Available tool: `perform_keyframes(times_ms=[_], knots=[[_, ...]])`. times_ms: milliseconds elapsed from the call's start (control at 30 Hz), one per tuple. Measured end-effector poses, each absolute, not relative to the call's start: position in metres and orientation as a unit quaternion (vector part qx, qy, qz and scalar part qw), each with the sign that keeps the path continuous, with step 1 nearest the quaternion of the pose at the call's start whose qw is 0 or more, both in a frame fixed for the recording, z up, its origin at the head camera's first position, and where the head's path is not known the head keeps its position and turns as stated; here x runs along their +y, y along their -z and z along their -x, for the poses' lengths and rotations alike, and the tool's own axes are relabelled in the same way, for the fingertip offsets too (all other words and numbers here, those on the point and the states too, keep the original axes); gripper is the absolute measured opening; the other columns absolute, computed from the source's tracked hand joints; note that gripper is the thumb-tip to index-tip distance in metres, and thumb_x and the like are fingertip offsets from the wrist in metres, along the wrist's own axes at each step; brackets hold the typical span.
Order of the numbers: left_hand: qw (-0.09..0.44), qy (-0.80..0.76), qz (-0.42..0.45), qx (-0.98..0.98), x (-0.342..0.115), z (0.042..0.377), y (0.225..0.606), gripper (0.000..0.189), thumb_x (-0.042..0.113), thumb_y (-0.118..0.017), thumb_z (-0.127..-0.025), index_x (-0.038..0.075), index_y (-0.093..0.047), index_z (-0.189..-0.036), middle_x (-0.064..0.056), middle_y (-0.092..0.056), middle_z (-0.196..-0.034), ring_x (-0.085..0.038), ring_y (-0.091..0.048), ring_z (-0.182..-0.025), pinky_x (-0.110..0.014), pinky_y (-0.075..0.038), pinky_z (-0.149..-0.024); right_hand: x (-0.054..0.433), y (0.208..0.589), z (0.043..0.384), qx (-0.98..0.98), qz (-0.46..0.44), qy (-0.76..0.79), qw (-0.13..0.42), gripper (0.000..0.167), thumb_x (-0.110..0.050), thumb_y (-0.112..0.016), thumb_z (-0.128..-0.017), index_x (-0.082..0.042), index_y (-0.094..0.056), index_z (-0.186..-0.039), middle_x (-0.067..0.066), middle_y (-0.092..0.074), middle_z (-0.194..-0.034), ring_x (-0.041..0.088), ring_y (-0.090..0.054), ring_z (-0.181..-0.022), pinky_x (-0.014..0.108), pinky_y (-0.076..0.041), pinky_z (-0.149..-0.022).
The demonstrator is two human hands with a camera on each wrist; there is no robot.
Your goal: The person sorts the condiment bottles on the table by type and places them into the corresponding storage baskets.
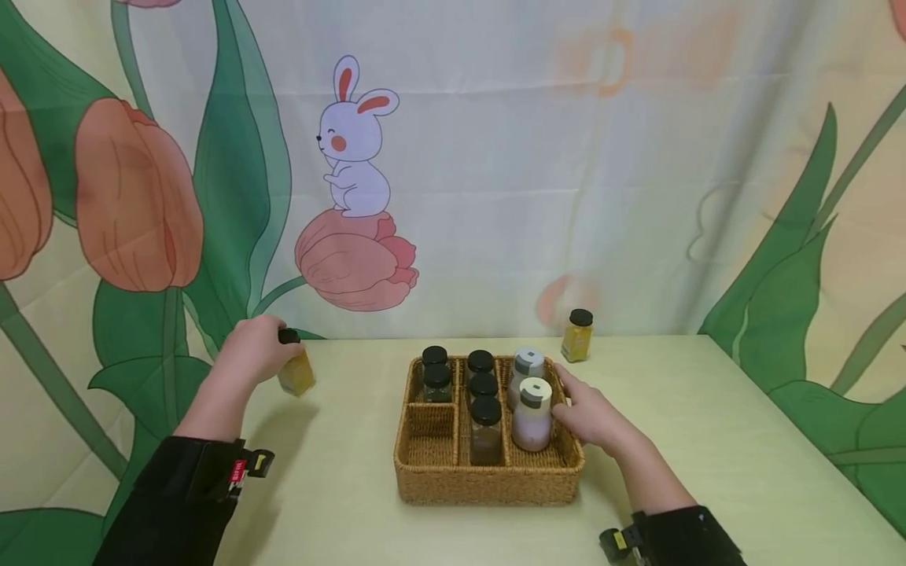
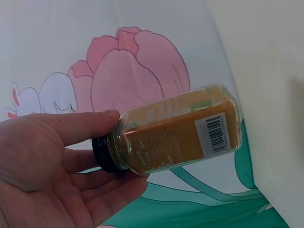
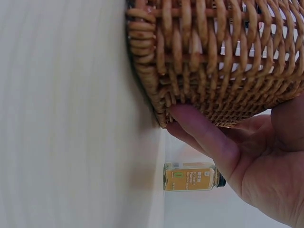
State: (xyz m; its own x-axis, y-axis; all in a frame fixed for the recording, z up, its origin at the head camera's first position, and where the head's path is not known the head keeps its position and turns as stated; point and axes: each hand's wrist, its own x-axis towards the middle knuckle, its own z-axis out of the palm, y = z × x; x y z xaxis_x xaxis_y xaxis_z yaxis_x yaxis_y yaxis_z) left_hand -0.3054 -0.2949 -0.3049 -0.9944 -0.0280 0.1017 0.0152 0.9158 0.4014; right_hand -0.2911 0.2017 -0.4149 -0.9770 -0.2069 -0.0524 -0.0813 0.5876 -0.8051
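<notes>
My left hand (image 1: 258, 346) holds a glass spice jar (image 1: 297, 374) of yellow-brown powder by its black lid, left of the basket. In the left wrist view the thumb and fingers pinch that lid, and a barcode label shows near the jar's base. The jar leans slightly; I cannot tell whether its base touches the table. At the right side of the woven basket (image 1: 488, 486), my right hand (image 1: 591, 410) grips the wall, the thumb at the rim. Fingers press the outer weave in the right wrist view.
Black-lidded jars (image 1: 485, 432) stand in the basket's left and middle compartments, two white-capped shakers (image 1: 532, 420) in the right one. Behind the basket, on the right, stands a turmeric powder jar (image 1: 577, 338). A printed curtain (image 1: 488, 196) hangs behind the table (image 1: 340, 487).
</notes>
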Motion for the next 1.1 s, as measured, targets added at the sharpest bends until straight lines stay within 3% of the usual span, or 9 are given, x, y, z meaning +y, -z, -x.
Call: perform_keyframes(times_ms=[167,467,633,867,1100], knots=[[0.046,0.212,0.02,-0.976,-0.281,0.307,0.297,0.052,0.025,-0.068,-0.096,-0.013,-0.057,-0.13,-0.031,-0.063,-0.116,-0.041,-0.062,-0.098,-0.042,-0.056,-0.069,0.202,0.413,0.291,0.889,0.084,0.446,0.068,0.086,-0.003,-0.052,-0.089,-0.009,-0.012,-0.165,0.037,-0.034,-0.153,0.016,-0.044,-0.048,0.032,-0.043,-0.047],[0.047,0.215,0.063,-0.973,-0.257,0.305,0.283,0.05,0.022,-0.069,-0.096,-0.012,-0.059,-0.13,-0.029,-0.063,-0.119,-0.041,-0.062,-0.102,-0.05,-0.057,-0.081,0.203,0.413,0.291,0.889,0.084,0.445,0.068,0.085,-0.002,-0.052,-0.09,-0.008,-0.012,-0.165,0.038,-0.034,-0.153,0.016,-0.044,-0.048,0.032,-0.043,-0.047],[0.052,0.215,0.076,-0.972,-0.249,0.303,0.278,0.042,0.02,-0.069,-0.096,-0.01,-0.062,-0.125,-0.026,-0.064,-0.116,-0.04,-0.062,-0.101,-0.05,-0.057,-0.081,0.203,0.414,0.291,0.889,0.084,0.445,0.07,0.085,-0.003,-0.052,-0.09,-0.009,-0.011,-0.165,0.038,-0.034,-0.152,0.016,-0.044,-0.049,0.033,-0.044,-0.047],[0.055,0.204,0.095,-0.973,-0.242,0.301,0.272,0.048,0.018,-0.068,-0.096,-0.009,-0.059,-0.135,-0.026,-0.063,-0.121,-0.04,-0.062,-0.104,-0.05,-0.058,-0.082,0.202,0.414,0.29,0.886,0.084,0.451,0.072,0.086,-0.002,-0.052,-0.089,-0.009,-0.011,-0.165,0.037,-0.035,-0.153,0.017,-0.045,-0.049,0.033,-0.044,-0.047],[0.057,0.204,0.126,-0.969,-0.231,0.297,0.267,0.043,0.017,-0.07,-0.095,-0.001,-0.061,-0.133,-0.022,-0.064,-0.117,-0.038,-0.061,-0.102,-0.048,-0.058,-0.079,0.201,0.413,0.29,0.888,0.083,0.447,0.071,0.086,-0.003,-0.052,-0.089,-0.01,-0.011,-0.165,0.037,-0.035,-0.153,0.016,-0.044,-0.048,0.032,-0.043,-0.047]])
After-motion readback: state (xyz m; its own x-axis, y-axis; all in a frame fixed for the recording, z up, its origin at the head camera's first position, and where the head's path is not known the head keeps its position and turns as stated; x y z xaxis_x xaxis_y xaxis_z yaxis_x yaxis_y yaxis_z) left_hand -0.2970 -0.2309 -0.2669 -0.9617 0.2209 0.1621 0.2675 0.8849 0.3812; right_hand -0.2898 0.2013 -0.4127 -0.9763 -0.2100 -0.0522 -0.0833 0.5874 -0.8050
